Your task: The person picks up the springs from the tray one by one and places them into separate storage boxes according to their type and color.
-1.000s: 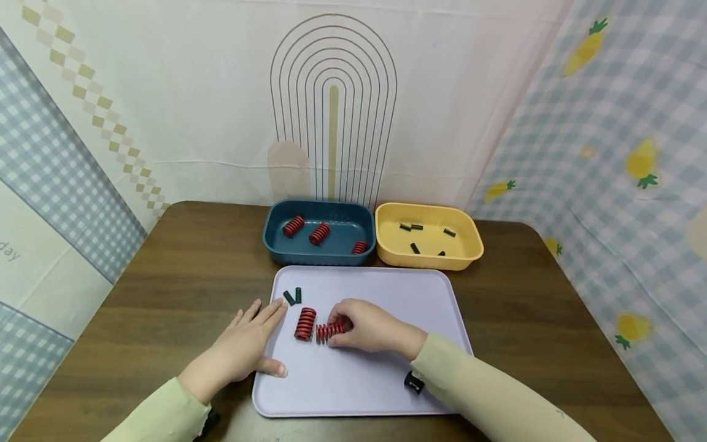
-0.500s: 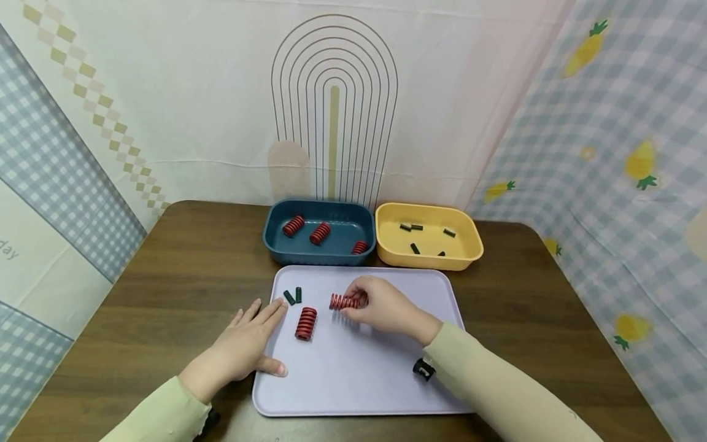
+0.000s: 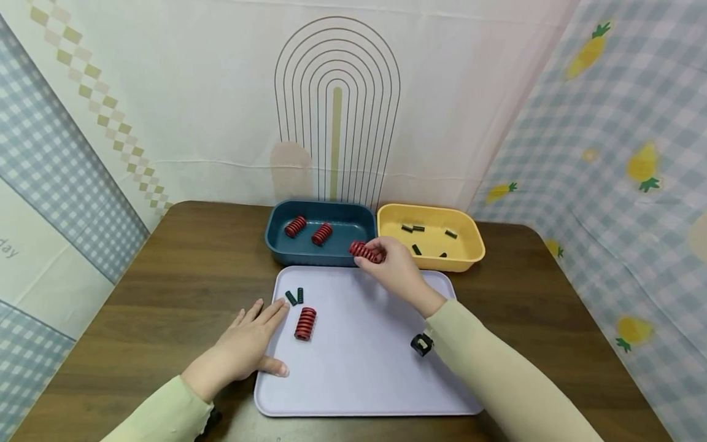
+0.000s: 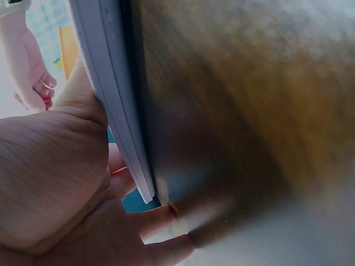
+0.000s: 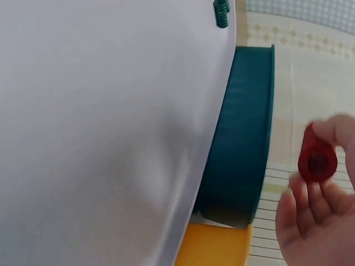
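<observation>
My right hand (image 3: 399, 268) pinches a red coil spring (image 3: 363, 252) between thumb and fingers, over the front right part of the blue bin (image 3: 309, 256). In the right wrist view the held red spring (image 5: 318, 158) shows end-on. With fingers spread, my left hand (image 3: 241, 347) rests on the left rim of the pale lilac tray (image 3: 364, 368); the left wrist view shows its palm against the tray edge (image 4: 113, 100). Another red spring (image 3: 305, 323) lies on the tray, right of the left hand. Two small dark green springs (image 3: 295, 297) lie near the left fingertips.
Two red springs (image 3: 309, 230) are visible inside the blue bin. Beside it on the right stands a yellow bin (image 3: 469, 261) holding several small dark green springs. Both bins sit behind the tray on a brown wooden table (image 3: 182, 270), before a patterned cloth backdrop (image 3: 221, 92).
My right hand has lifted a red spring off the tray and carried it away from me, up to the blue bin. The left hand has stayed at the tray's left rim.
</observation>
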The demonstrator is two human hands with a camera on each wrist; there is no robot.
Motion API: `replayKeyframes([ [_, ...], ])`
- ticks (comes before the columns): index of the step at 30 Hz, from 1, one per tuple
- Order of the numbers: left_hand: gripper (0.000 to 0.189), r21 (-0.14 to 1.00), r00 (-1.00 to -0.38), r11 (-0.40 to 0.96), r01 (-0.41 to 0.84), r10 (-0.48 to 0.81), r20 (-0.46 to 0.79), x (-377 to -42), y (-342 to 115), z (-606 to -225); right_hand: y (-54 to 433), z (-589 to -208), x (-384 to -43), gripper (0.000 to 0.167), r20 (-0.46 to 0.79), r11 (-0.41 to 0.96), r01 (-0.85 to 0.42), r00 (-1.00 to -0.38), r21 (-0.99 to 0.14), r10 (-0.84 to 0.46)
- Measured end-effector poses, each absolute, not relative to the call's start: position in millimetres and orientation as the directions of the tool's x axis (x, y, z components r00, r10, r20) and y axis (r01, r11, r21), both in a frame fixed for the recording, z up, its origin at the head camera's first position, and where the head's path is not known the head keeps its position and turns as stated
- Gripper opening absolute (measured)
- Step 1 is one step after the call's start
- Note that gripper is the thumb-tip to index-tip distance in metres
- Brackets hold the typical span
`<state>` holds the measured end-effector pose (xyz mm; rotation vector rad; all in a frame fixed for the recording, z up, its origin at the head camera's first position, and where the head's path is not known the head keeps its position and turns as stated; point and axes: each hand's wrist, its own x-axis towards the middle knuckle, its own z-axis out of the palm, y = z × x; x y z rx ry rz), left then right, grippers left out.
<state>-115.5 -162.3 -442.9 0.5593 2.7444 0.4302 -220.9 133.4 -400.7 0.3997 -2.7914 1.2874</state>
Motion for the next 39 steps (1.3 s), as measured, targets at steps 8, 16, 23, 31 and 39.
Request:
replayKeyframes([
  [8,0.115,0.351,-0.878,0.879,0.322,0.416,-0.238,-115.9,-161.5,-443.6,124.5,-408.7,-241.9,0.027,0.169,0.620,-0.196,-0.980,-0.759,-0.104],
  [16,0.115,0.357,-0.878,0.876,0.323,0.419,-0.232,-115.7,-163.9,-443.9,104.0,-415.6,-253.8,0.026,0.187,0.663,-0.211,-0.976,-0.719,-0.108],
  [23,0.114,0.352,-0.879,0.879,0.322,0.416,-0.235,-115.5,-163.6,-442.1,94.1,-422.1,-257.1,0.029,0.168,0.728,-0.202,-0.978,-0.656,-0.120],
  [31,0.114,0.346,-0.881,0.880,0.326,0.416,-0.225,-115.5,-162.2,-439.7,94.3,-423.6,-258.5,0.030,0.175,0.735,-0.211,-0.976,-0.644,-0.126],
  [39,0.114,0.346,-0.880,0.880,0.325,0.416,-0.231,-115.1,-162.8,-441.9,97.2,-420.9,-257.8,0.032,0.142,0.773,-0.240,-0.971,-0.587,-0.193],
])
